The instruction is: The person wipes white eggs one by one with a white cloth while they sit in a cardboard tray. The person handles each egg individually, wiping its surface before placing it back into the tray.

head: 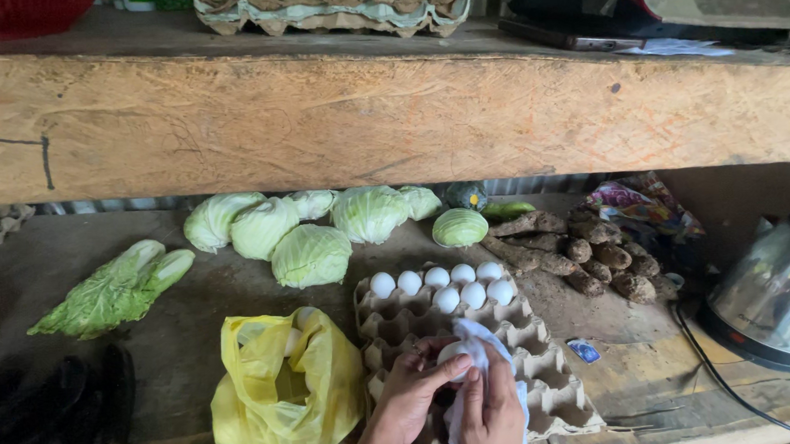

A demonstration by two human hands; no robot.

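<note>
Egg in hand: white egg is sitting between both hands, just above the cardboard egg tray, at the tray's near middle.
Left hand: left hand is curling its fingers closed around the egg, thumb pressing along its lower side.
Right hand: right hand is gripping a white cloth with fingers closed, and the cloth is draping over the egg's right side.
Tray: it is lying on the bench, holding seven more white eggs in its two far rows; the remaining cups are showing bare.
Bag: yellow plastic bag is standing open just left of the tray, touching the left forearm, with at least one egg showing inside.
Greens: round cabbages are lying beyond the tray; a leafy cabbage is lying well to the left.
Roots: brown tubers are lying right of the tray.
Kettle: steel electric kettle is sitting at the far right.
Shelf: wooden shelf is spanning the view above, carrying stacked egg trays.
</note>
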